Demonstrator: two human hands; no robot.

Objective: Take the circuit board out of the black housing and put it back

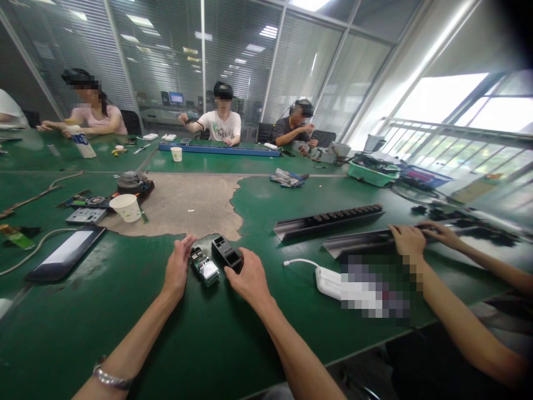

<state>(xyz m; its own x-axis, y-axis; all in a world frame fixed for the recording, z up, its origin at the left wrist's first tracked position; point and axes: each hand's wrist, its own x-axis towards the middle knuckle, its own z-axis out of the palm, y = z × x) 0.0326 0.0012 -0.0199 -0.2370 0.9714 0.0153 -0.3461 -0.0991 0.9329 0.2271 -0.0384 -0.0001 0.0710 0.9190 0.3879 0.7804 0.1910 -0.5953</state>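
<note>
My right hand (251,276) has its thumb and fingers round the near end of a small black plastic housing (226,253), which has rectangular cutouts and lies tilted on the green table. Just left of it sits a small electronic module (204,268) with a green circuit board and a shiny silver part. Beside that module's left side is my left hand (178,268), its fingers stretched out and holding nothing; whether they touch the board I cannot tell. A metal watch band circles my left wrist.
To the left are a tablet-like device (69,253), a paper cup (126,208) and dismantled parts. On the right lie a white power bank (328,282) with its cable and black metal channels (328,222); a neighbour's hands (408,241) rest on one. Other people sit across the green table (266,211).
</note>
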